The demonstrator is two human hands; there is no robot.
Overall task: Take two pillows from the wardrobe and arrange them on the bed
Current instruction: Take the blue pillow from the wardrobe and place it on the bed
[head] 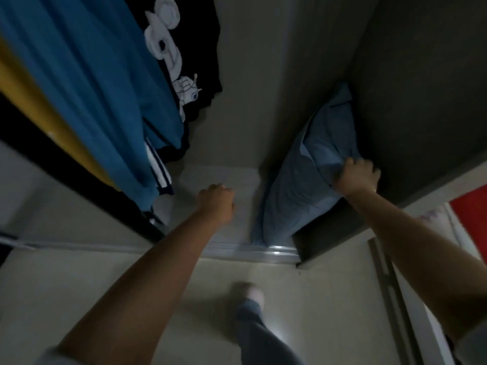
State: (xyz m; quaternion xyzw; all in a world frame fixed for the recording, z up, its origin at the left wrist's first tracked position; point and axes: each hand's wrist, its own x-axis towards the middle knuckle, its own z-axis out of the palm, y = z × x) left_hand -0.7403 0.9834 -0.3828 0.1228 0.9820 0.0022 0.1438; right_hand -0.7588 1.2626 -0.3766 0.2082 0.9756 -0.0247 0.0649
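Note:
A light blue pillow (297, 185) stands on its end on the wardrobe floor, leaning against the dark sliding door at the right. My right hand (357, 175) is shut on the pillow's upper right edge, bunching the cover. My left hand (217, 202) hovers over the pale wardrobe floor to the left of the pillow, its fingers curled into a loose fist with nothing in it. Only one pillow shows. The bed is out of view.
Hanging clothes fill the upper left: a blue garment (87, 83), a yellow one (34, 101), a black shirt with white print (184, 48). The dark wardrobe door (421, 101) stands right. A metal track (250, 250) runs along the threshold. My foot (249, 289) is on the pale floor.

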